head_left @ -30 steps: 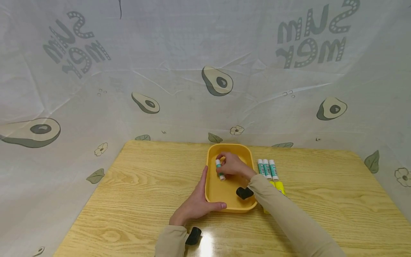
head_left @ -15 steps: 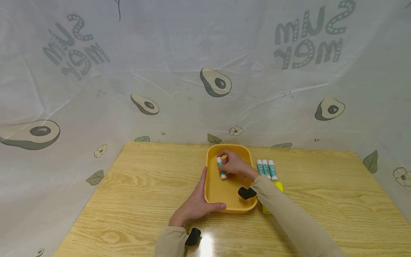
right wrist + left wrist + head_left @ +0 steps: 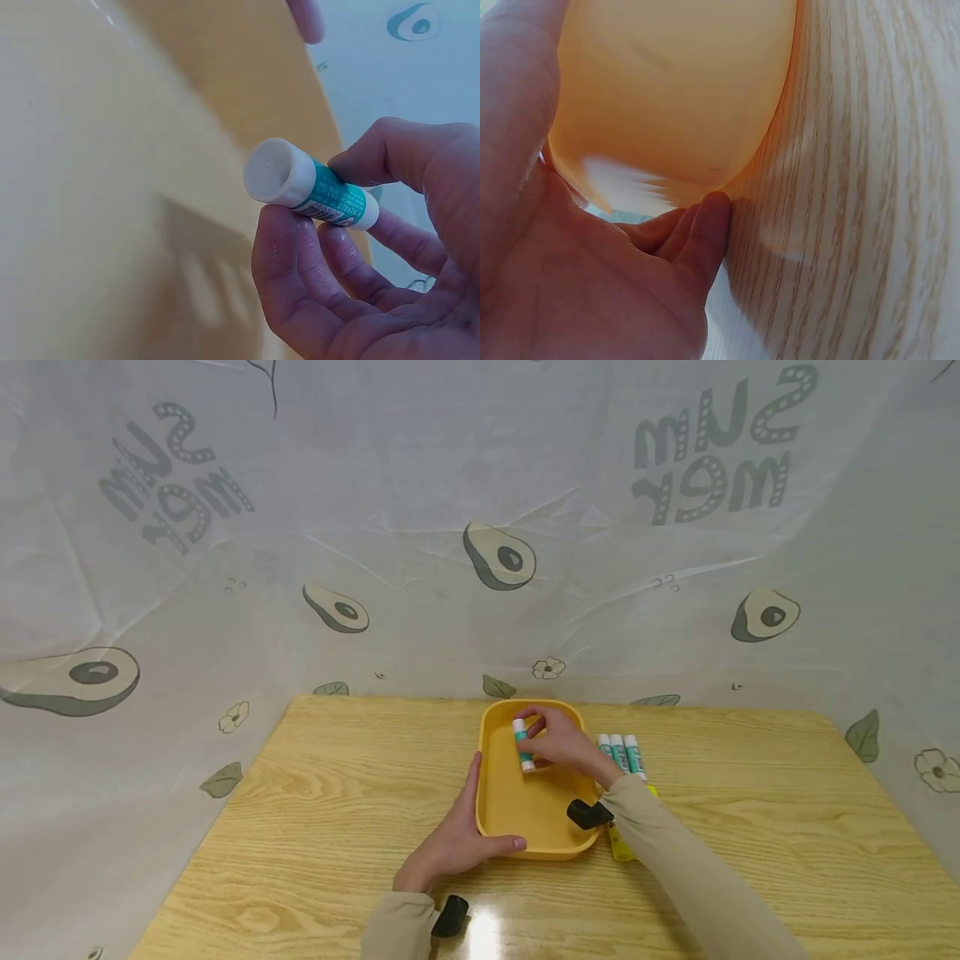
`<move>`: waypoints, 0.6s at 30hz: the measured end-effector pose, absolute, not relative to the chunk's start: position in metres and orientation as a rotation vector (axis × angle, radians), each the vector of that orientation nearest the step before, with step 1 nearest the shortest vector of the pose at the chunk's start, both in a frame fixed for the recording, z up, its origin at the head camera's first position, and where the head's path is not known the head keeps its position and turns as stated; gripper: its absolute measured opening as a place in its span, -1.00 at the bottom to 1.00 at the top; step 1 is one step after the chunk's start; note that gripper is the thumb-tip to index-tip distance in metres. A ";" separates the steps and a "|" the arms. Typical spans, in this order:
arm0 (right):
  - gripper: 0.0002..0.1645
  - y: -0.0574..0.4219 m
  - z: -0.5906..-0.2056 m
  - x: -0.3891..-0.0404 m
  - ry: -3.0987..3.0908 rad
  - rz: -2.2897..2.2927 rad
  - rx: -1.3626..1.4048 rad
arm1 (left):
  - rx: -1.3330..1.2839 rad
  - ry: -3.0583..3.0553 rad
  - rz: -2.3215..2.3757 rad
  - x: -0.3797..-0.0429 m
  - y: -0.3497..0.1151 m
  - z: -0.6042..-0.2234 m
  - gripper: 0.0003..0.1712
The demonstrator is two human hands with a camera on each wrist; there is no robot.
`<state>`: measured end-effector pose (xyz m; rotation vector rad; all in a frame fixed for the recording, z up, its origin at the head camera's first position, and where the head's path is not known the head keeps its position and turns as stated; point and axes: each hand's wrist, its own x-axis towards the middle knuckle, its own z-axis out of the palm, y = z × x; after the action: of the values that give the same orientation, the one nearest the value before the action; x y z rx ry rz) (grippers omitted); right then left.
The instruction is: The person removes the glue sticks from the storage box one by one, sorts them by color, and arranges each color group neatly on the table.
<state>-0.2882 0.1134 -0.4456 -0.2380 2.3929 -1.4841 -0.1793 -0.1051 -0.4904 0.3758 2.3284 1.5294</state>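
Note:
In the head view, my right hand (image 3: 561, 742) pinches a glue stick (image 3: 522, 746), white with a teal label, over the inside of a yellow-orange plastic tray (image 3: 517, 810). The right wrist view shows the glue stick (image 3: 330, 195) between thumb and fingertips, its round white end towards the camera. My left hand (image 3: 452, 843) holds the tray's near left corner, thumb at the front rim and fingers along the left side. From the left wrist, fingertips (image 3: 714, 210) lie against the tray's outer wall (image 3: 682, 82), close to the tabletop.
Three similar glue sticks (image 3: 632, 753) lie side by side right of the tray, partly behind the right forearm. Yellow objects (image 3: 621, 843) show beside the tray, mostly hidden by the sleeve. A printed white cloth (image 3: 420, 635) hangs behind the wooden table (image 3: 337, 793).
My right hand has moved a little to the right and away from me, with the glue stick rising along with it. The left hand stays at the tray's corner.

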 end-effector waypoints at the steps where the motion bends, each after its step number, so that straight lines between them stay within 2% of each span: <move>1: -0.43 0.115 -0.444 -0.287 2.394 -1.493 -0.233 | 0.375 2.328 1.529 -0.179 -0.105 -0.490 0.53; 18: -0.38 0.140 -0.423 -0.273 2.457 -1.490 -0.253 | 0.368 2.326 1.539 -0.178 -0.104 -0.488 0.55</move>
<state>-0.2729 0.1402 -0.4229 -0.2532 2.4565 -1.4896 -0.1778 -0.1036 -0.4876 0.3676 2.3262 1.5395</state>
